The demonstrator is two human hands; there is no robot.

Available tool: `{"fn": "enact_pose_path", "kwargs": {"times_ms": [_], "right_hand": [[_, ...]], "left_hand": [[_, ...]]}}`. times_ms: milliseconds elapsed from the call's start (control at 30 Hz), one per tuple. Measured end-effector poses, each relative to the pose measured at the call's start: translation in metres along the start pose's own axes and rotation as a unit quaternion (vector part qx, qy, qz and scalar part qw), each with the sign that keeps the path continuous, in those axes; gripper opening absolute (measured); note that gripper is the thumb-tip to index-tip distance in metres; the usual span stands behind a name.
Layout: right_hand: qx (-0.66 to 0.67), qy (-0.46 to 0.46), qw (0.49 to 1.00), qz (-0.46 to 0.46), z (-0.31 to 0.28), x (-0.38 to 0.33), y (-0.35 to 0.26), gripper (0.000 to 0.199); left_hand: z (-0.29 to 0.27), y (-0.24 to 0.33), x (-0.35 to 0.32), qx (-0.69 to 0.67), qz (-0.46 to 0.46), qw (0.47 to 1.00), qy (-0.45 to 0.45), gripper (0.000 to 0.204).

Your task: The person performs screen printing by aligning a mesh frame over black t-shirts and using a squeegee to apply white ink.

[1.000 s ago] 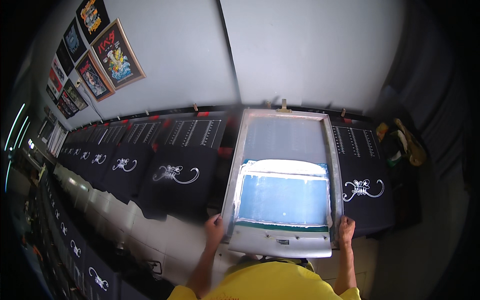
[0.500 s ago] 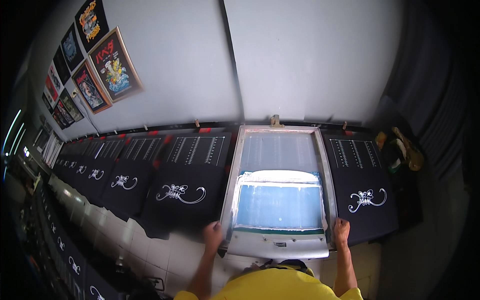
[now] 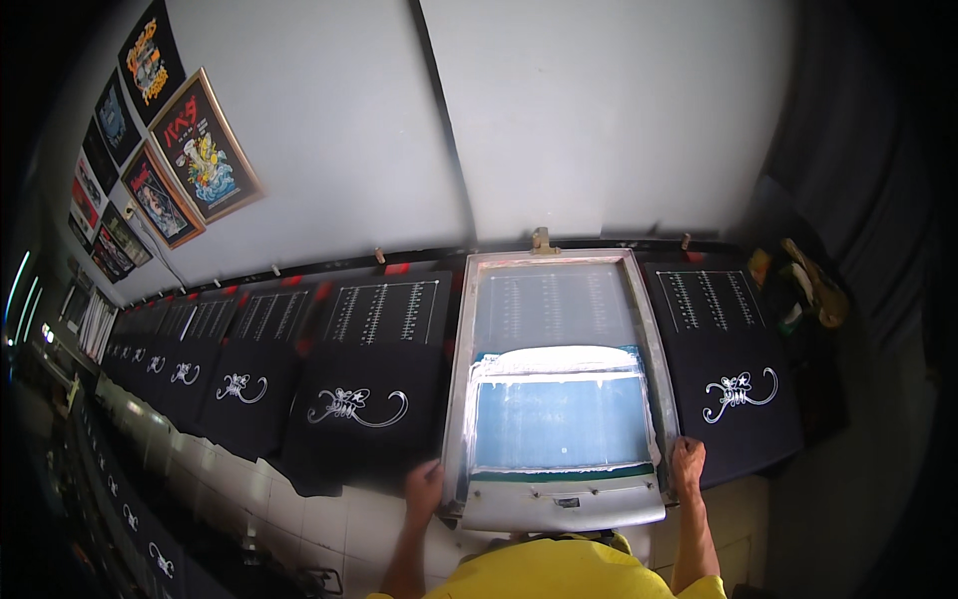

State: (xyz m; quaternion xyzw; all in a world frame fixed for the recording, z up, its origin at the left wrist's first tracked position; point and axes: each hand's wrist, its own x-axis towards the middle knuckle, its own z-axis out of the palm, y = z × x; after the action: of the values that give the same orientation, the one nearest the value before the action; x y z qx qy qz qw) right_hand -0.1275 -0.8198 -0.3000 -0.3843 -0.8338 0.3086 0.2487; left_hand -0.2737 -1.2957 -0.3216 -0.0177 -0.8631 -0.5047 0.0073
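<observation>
A silver-framed printing screen (image 3: 555, 262) lies flat on the long table in front of me, its mesh blue-green with a band of white ink across the middle. My left hand (image 3: 424, 491) grips the frame's near left corner. My right hand (image 3: 687, 465) grips the near right corner. A black shirt with a white scorpion print (image 3: 357, 405) lies just left of the screen. Another printed black shirt (image 3: 736, 389) lies just right of it.
A row of several more printed black shirts (image 3: 215, 384) runs away to the left along the table. Framed posters (image 3: 205, 150) hang on the white wall. Bottles and clutter (image 3: 803, 290) sit at the right end. White tiles (image 3: 329, 519) face the table's front.
The view has shifted slightly, so the screen sits a little lower in the picture. Both hands keep their hold on the frame's near corners.
</observation>
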Motion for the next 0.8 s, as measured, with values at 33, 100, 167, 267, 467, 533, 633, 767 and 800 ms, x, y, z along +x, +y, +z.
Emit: {"fn": "enact_pose_path", "kwargs": {"times_ms": [33, 100, 167, 267, 467, 533, 633, 767, 800], "right_hand": [[-0.010, 0.012, 1.000, 0.000, 0.007, 0.001, 0.004, 0.033], [-0.033, 0.024, 0.999, 0.005, 0.015, -0.001, 0.006, 0.033], [-0.058, 0.027, 0.998, 0.019, 0.019, -0.004, 0.002, 0.032], [-0.075, 0.013, 0.997, 0.027, 0.018, -0.003, 0.008, 0.032], [-0.099, -0.088, 0.991, 0.021, 0.005, -0.001, -0.002, 0.035], [-0.112, 0.102, 0.963, -0.223, 0.008, -0.010, 0.029, 0.023], [-0.113, -0.048, 0.963, -0.240, -0.043, -0.044, -0.038, 0.034], [-0.138, -0.288, 0.861, -0.395, -0.079, -0.080, -0.051, 0.072], [-0.170, -0.303, 0.832, -0.432, -0.083, -0.086, -0.060, 0.074]], "left_hand": [[-0.001, -0.001, 0.001, 0.000, 0.003, 1.000, -0.011, 0.030], [-0.001, -0.011, 0.003, 0.009, -0.005, 1.000, -0.014, 0.031], [0.002, -0.014, 0.005, 0.021, -0.007, 1.000, -0.014, 0.031], [0.007, -0.012, 0.007, 0.045, 0.006, 0.999, -0.012, 0.030], [0.004, -0.042, 0.016, 0.107, 0.052, 0.993, -0.001, 0.026], [0.002, -0.008, 0.007, 0.091, 0.021, 0.996, -0.013, 0.027], [-0.024, 0.049, -0.025, 0.136, 0.084, 0.987, -0.006, 0.034], [-0.047, 0.086, -0.049, 0.197, 0.273, 0.911, -0.237, 0.047], [-0.049, 0.102, -0.056, 0.246, 0.271, 0.886, -0.283, 0.050]]}}
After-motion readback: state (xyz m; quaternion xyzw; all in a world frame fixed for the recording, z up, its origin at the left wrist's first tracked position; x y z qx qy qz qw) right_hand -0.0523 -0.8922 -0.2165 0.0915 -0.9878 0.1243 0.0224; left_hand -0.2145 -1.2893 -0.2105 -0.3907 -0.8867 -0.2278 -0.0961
